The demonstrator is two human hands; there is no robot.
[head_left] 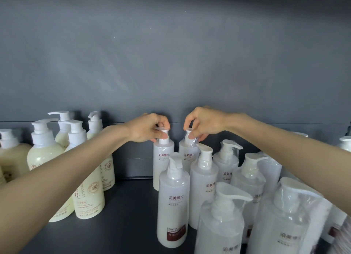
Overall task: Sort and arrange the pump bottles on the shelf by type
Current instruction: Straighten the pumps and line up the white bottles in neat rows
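Two white pump bottles stand side by side at the back of the dark shelf (121, 225). My left hand (146, 128) pinches the pump head of the left one (163, 159). My right hand (201, 121) pinches the pump head of the right one (187, 155), which is wrapped in clear film. In front of them and to the right stand several more white bottles with dark red labels (173, 202), most in plastic wrap. On the left stands a group of cream-coloured pump bottles (89, 193); my left forearm crosses in front of them.
A grey back wall (171, 54) rises behind the shelf. A strip of bare shelf runs between the cream group and the white group. The white bottles crowd the right front, reaching the frame's edge.
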